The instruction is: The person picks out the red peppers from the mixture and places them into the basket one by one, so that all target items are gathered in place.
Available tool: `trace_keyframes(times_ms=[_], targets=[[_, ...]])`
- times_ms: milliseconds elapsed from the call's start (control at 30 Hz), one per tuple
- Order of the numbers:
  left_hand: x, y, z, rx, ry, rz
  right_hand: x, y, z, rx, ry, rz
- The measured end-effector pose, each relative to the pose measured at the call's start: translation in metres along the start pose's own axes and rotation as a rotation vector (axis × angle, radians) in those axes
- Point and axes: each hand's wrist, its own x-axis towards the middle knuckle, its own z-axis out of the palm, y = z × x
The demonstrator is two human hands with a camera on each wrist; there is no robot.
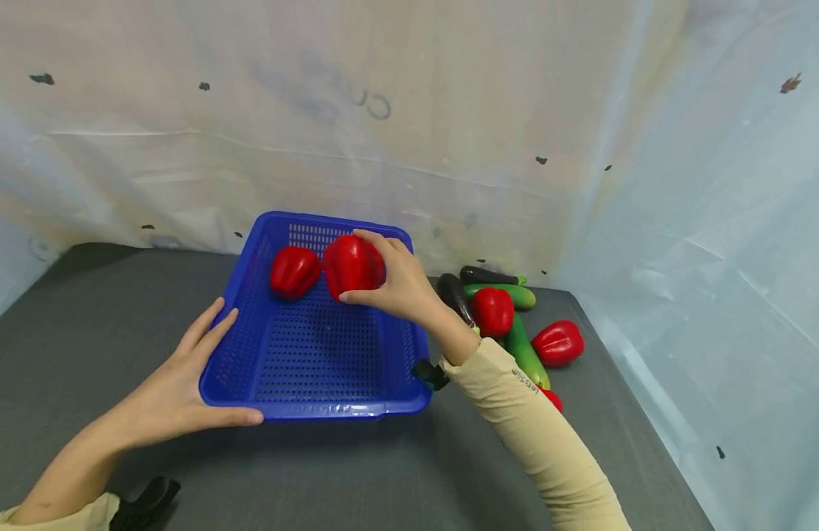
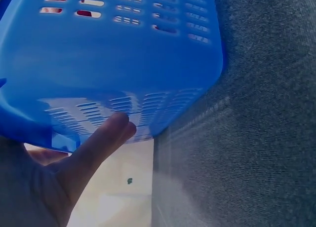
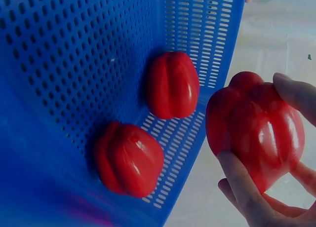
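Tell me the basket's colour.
The basket is blue, showing best in the head view.

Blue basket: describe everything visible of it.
The blue basket looks like plastic: rectangular with rounded corners, a smooth glossy rim, slotted walls and a floor full of small holes. It sits open side up on the gray table. Two red peppers lie inside, toward the far end. The left hand touches its near left corner, thumb along the front.
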Motion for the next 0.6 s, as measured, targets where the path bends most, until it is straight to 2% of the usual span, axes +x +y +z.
trace_keyframes(times_ms=[300, 600], targets=[[0.007, 0.002, 0.000, 0.038, -0.012, -0.040, 0.008, -0.002, 0.017, 0.018, -0.043, 0.005], [0.013, -0.001, -0.002, 0.024, -0.029, 0.003, 0.017, 0.000, 0.031, 0.013, -0.077, 0.005]])
